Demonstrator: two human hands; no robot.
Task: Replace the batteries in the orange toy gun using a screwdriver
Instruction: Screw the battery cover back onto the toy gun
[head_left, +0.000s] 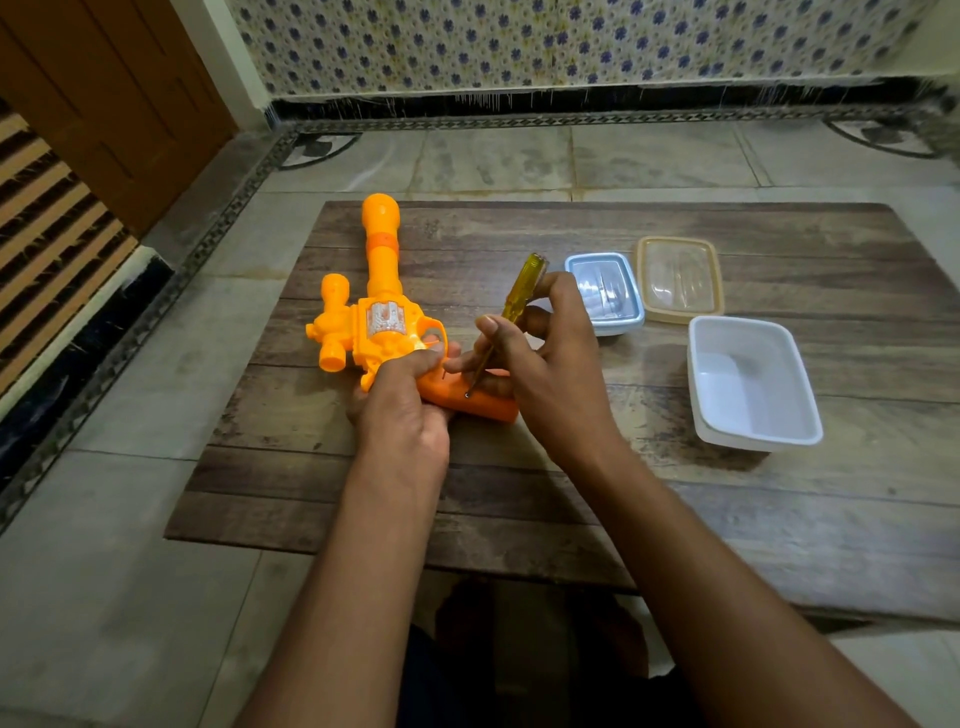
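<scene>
The orange toy gun (382, 291) lies flat on a low wooden table (571, 483), barrel pointing away from me. My left hand (400, 400) grips it where the body meets the darker orange handle (483, 402). My right hand (540, 353) holds a screwdriver (522, 291) with a clear yellow handle, tilted, its thin shaft running down to a small screw hole on the gun's handle. The tip sits in or right at that hole.
To the right on the table stand a small blue-rimmed lidded container (605, 293), a beige-rimmed lidded container (680, 280) and an open white tub (753, 384). The table rests on a tiled floor; a brown door (104, 104) is at the left.
</scene>
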